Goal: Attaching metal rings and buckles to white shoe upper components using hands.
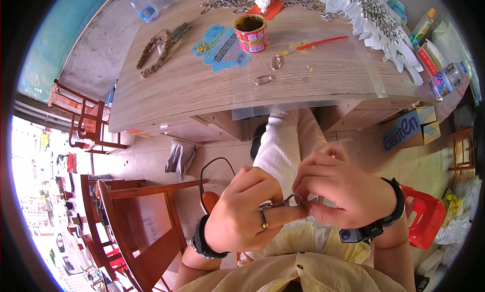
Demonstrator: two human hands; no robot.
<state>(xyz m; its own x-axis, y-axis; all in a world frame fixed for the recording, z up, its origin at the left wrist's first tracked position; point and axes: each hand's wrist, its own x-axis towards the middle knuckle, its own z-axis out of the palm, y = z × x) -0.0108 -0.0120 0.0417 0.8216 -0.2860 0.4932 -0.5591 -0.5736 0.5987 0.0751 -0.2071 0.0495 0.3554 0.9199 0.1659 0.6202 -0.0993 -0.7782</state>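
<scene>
Glinting there, a small metal loop is grasped in the left hand, short of the near edge of the table; its rest is hidden by the grip. Just beside, the right hand is curled; whether anything is pinched cannot be told.

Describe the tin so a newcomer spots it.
On the wood-grain table, find the blue card. At its right end stands the open tin: a squat red-and-white cylinder, upright while the card and the red stick nearby lie flat.
</scene>
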